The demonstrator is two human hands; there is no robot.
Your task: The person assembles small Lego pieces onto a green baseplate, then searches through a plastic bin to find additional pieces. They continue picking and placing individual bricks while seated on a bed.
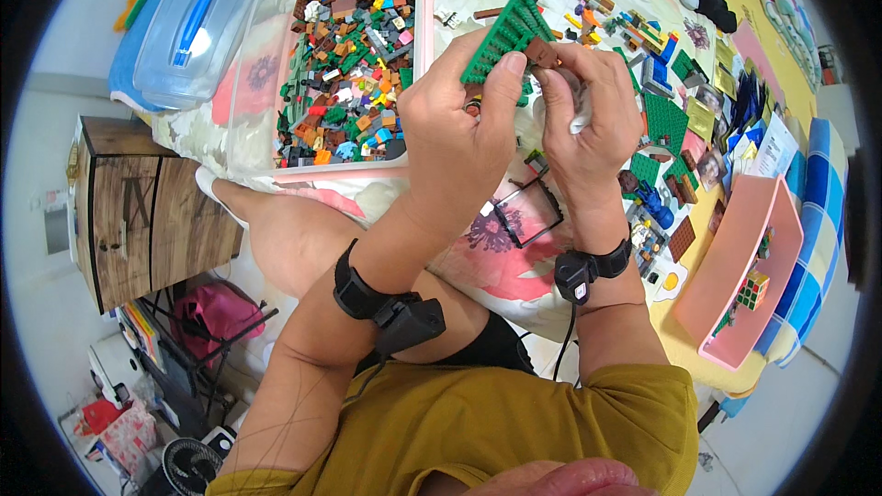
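Observation:
My left hand (462, 115) is closed on a green studded building-block plate (507, 35), its thumb along the near edge and the plate tilted up. My right hand (595, 119) pinches a small brown block (541, 52) between thumb and fingers, right at the plate's right side. Whether the block is joined to the plate, I cannot tell. Something whitish shows inside the curl of my right fingers, mostly hidden. Below the hands, a thin black rectangular frame piece (525, 245) lies on the flowered bedsheet (478, 262).
A clear bin (317, 165) of mixed loose bricks stands to the left. Beyond it lies a clear lid with a blue handle (195, 20). On the right are green plates (665, 121), scattered bricks and packets. A pink box (735, 248) with a puzzle cube (753, 288) is at the right edge.

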